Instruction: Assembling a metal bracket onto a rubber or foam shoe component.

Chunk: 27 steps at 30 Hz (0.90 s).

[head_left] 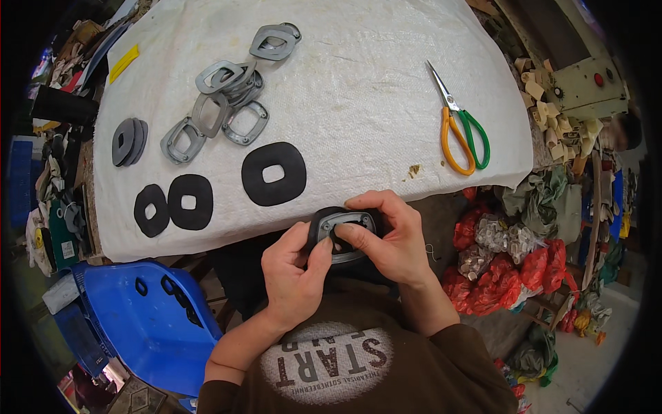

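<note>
In front of my chest, just off the table's near edge, both hands hold a grey rounded-square frame [347,258] with a black ring-shaped pad [317,224] around its back. My left hand [296,269] grips the left side, its thumb against the frame. The fingers of my right hand [393,238] curl over the far right edge, and its thumb presses at the frame's opening. Nearest on the table lie a large black pad [255,176] with a square hole and two smaller black pads [182,214]. Beyond them is a loose heap of grey frames [209,114].
Scissors [452,134] with orange and green handles lie on the white-covered table [365,117]. A stack of dark grey pads [124,143] sits at left. Below left, a blue tub [131,324] contains several black rings. Red bags [483,283] crowd the right side.
</note>
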Available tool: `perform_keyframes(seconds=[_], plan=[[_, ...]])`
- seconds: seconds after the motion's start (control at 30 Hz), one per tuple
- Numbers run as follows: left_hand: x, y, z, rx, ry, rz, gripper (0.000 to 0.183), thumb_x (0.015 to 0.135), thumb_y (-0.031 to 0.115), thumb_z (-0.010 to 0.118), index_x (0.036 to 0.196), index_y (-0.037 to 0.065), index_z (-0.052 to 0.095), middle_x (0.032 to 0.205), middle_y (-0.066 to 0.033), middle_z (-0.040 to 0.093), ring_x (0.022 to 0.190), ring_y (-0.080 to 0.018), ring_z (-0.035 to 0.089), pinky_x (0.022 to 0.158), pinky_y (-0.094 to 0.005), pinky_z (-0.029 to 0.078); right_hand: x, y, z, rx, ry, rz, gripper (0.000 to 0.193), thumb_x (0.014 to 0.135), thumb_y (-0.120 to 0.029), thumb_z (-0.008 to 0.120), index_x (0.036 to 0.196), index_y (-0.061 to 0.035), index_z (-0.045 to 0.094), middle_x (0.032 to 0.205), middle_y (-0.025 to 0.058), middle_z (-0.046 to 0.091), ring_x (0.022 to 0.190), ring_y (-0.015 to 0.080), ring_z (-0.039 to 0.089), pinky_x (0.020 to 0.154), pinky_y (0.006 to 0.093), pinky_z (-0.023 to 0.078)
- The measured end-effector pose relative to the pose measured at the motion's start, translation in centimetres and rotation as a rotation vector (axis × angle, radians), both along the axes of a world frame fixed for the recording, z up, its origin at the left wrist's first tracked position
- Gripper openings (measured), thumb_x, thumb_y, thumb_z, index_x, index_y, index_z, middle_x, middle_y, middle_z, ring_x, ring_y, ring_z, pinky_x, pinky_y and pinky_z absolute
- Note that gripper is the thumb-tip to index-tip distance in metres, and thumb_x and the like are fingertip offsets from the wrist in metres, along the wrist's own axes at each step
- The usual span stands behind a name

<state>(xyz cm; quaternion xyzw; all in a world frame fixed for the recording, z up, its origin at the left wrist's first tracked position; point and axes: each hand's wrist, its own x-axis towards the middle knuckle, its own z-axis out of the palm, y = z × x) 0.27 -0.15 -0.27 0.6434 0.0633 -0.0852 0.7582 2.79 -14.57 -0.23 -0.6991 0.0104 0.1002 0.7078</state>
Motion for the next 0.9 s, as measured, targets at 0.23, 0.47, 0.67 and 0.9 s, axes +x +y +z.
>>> perform_keyframes(seconds=[0.23,0.47,0.67,0.9], plan=[[-0.1,-0.1,-0.3,0.111,-0.033,-0.055,0.010,0.084,0.001,0.050,0.090,-0.004,0.057,0.073,0.0010,0.049,0.062,-0.0019,0.042,0.053,-0.0168,0.036,0.1,0.0,-0.9,0.145,0.061,-0.034,0.021,0.075,0.000,0.064,0.092,0.0015,0.052,0.074,0.0061,0.059,0.061,0.0091,0.057,0.054,0.0204,0.046],[0.0,-0.1,-0.1,-0.016,0.047,-0.062,0.020,0.088,0.008,0.048,0.101,-0.005,0.055,0.087,-0.0043,0.058,0.078,-0.0064,0.052,0.072,-0.0194,0.042,-0.1,-0.4,-0.8,0.187,0.035,-0.081,0.026,0.077,-0.002,0.063,0.099,0.0013,0.049,0.078,0.0064,0.058,0.062,0.0068,0.054,0.054,0.0194,0.044],[0.6,0.5,-0.2,-0.345,0.176,-0.156,0.025,0.088,0.014,0.052,0.103,-0.005,0.054,0.091,-0.0053,0.059,0.083,-0.0086,0.053,0.077,-0.0218,0.041,0.0,-1.1,-1.1,0.282,-0.011,-0.122,0.025,0.079,-0.002,0.061,0.101,0.0013,0.049,0.080,0.0070,0.058,0.062,0.0063,0.053,0.053,0.0195,0.043],[1.2,0.6,0.0,-0.539,0.334,-0.164,0.020,0.088,0.011,0.050,0.098,-0.005,0.055,0.089,-0.0057,0.059,0.080,-0.0110,0.053,0.077,-0.0243,0.042,-0.2,-1.0,-0.7,0.105,-0.050,-0.043,0.028,0.080,-0.005,0.060,0.105,0.0013,0.048,0.080,0.0064,0.058,0.065,0.0064,0.053,0.057,0.0193,0.043]])
